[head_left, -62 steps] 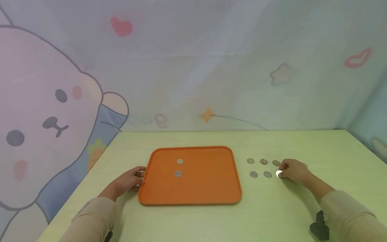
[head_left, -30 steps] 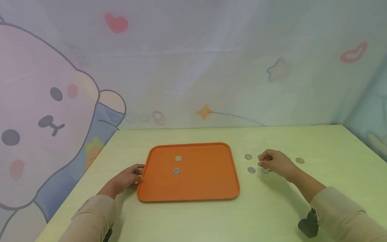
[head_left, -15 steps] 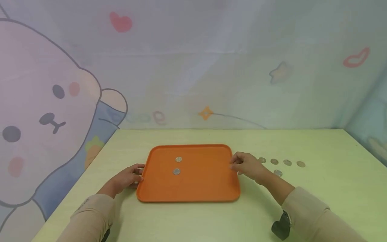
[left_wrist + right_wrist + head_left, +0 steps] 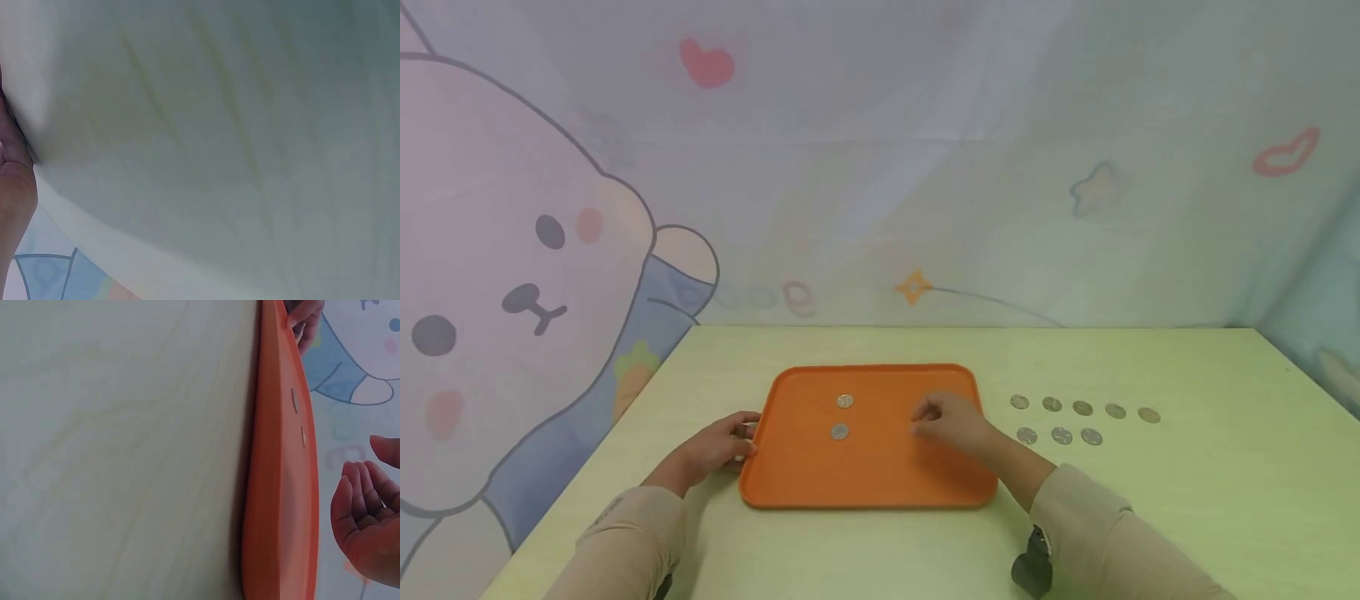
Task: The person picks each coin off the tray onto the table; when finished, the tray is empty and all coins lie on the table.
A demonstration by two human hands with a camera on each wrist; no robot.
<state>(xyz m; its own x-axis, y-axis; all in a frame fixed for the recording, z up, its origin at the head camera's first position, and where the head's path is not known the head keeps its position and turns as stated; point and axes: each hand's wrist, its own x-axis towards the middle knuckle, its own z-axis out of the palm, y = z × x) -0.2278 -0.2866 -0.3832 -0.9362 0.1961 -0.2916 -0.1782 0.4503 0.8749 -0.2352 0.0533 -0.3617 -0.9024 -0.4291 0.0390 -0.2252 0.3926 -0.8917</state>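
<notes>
An orange tray [image 4: 865, 475] lies on the pale table, with two silver coins inside: a rear coin [image 4: 845, 401] and a front coin [image 4: 839, 432]. My left hand [image 4: 711, 450] rests at the tray's left side, thumb and fingers spread along the rim. In the left wrist view only part of that hand [image 4: 15, 169] shows at the edge. Over the right half of the tray hovers my right hand [image 4: 955, 425]. The right wrist view shows this hand [image 4: 369, 519] with fingers softly bent, thumb apart from them and no coin between.
Right of the tray, several coins lie in two rows, including a back-row coin [image 4: 1082, 408] and a front-row coin [image 4: 1062, 435]. A cartoon backdrop [image 4: 880, 167] stands behind the table [image 4: 1187, 517].
My right hand let go of a coin in the front row and moved left, past the other coins and the tray's right rim, to above the tray. My left hand stayed at the rim.
</notes>
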